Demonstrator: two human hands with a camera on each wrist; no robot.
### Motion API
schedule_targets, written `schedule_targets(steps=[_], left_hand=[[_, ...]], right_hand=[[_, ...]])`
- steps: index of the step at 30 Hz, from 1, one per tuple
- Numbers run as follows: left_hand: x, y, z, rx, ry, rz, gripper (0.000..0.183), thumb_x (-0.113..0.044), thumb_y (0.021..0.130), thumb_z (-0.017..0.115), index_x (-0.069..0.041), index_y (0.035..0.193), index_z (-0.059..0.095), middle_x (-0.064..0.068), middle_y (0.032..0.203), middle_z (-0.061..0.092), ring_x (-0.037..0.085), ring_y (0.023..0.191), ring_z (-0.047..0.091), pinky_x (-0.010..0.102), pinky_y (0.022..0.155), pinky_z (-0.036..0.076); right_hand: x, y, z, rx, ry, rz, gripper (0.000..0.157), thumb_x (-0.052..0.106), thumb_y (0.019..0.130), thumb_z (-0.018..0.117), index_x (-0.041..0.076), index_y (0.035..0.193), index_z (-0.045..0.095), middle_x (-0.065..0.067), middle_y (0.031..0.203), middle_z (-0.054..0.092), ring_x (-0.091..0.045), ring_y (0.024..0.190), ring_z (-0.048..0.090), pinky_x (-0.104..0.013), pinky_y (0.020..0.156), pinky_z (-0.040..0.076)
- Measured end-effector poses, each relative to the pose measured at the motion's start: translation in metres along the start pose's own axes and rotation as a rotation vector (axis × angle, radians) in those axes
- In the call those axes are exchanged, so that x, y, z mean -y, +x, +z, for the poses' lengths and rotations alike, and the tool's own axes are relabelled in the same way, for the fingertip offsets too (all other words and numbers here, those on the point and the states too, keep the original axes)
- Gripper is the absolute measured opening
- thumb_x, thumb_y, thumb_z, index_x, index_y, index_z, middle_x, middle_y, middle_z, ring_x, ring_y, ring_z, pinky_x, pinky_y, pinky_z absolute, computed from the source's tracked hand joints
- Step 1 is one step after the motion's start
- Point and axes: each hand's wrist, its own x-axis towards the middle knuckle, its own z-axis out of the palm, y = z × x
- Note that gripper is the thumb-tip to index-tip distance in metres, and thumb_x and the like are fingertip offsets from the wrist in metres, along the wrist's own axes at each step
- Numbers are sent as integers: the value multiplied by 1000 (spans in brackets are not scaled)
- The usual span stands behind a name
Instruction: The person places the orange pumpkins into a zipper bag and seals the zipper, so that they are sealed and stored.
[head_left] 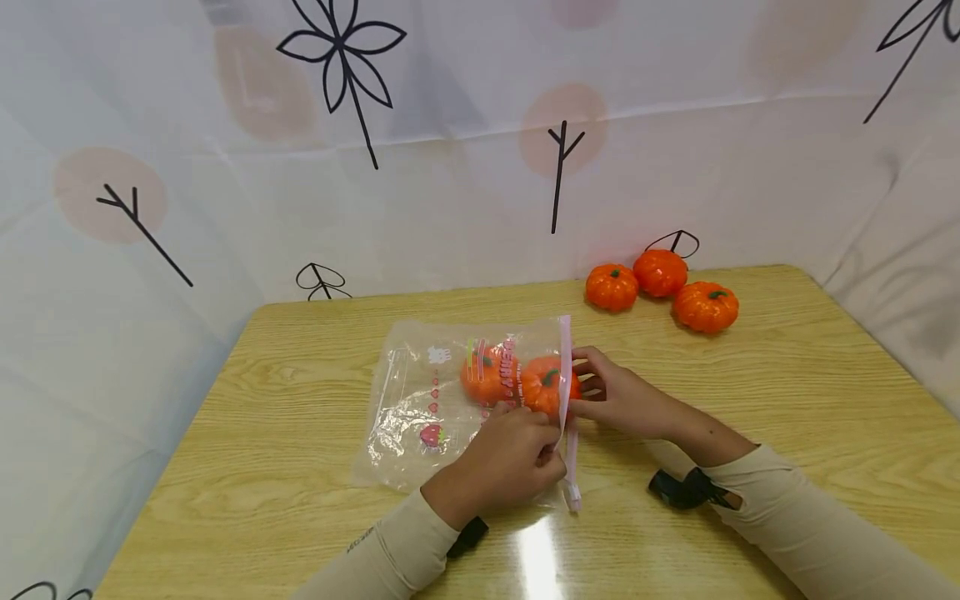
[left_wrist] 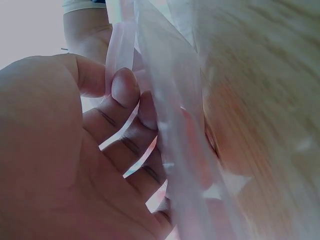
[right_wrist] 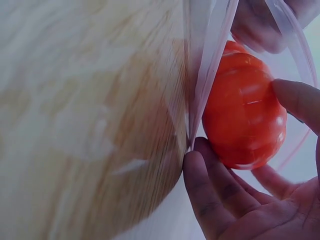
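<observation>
A clear zip bag [head_left: 397, 408] printed with strawberries and hearts lies flat on the table, its pink zip edge [head_left: 566, 358] facing right. One small orange toy pumpkin [head_left: 480, 379] is inside it. A second toy pumpkin [head_left: 542, 385] sits just within the bag's mouth. My right hand [head_left: 626, 398] holds this second pumpkin from the right, thumb on one side and fingers on the other, as the pumpkin [right_wrist: 245, 110] shows in the right wrist view. With curled fingers, my left hand [head_left: 506, 458] pinches the near side of the bag's mouth; the plastic [left_wrist: 172, 115] stands beside its fingertips.
Three more orange toy pumpkins sit at the back right of the wooden table [head_left: 247, 467]: a left one [head_left: 611, 287], a rear one [head_left: 660, 272] and a front one [head_left: 706, 307]. A white patterned cloth [head_left: 465, 192] hangs behind the table.
</observation>
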Motion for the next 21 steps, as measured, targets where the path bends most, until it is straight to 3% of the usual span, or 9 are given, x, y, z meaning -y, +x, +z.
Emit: schedule_targets(steps=[8, 11, 16, 21], left_hand=[[0, 0, 0, -8, -4, 3, 27, -24, 81, 61, -24, 60, 43, -14, 65, 41, 3, 61, 39, 26, 71, 28], [0, 0, 0, -5, -5, 1, 28, -24, 81, 61, -24, 60, 43, -13, 65, 41, 3, 61, 39, 27, 71, 28], [0, 0, 1, -6, -2, 1, 28, -24, 82, 61, -24, 61, 43, -14, 65, 41, 3, 61, 39, 27, 71, 28], [0, 0, 1, -13, 4, 6, 27, -24, 81, 61, -24, 61, 43, -13, 65, 40, 3, 61, 39, 28, 73, 30]], right_hand=[[0, 0, 2, -20, 65, 7, 41, 15, 93, 69, 1, 110, 34, -22, 124, 56, -30, 115, 64, -27, 87, 55], [0, 0, 2, -31, 18, 9, 35, 17, 92, 72, 2, 97, 41, -13, 102, 56, -17, 95, 64, -20, 71, 51], [-1, 1, 2, -36, -87, 2, 31, 24, 90, 73, 8, 80, 49, -1, 79, 49, -10, 65, 45, -22, 56, 37], [0, 0, 2, -20, -60, 10, 25, 23, 91, 73, 9, 83, 54, -2, 89, 60, -10, 79, 58, -22, 64, 45]])
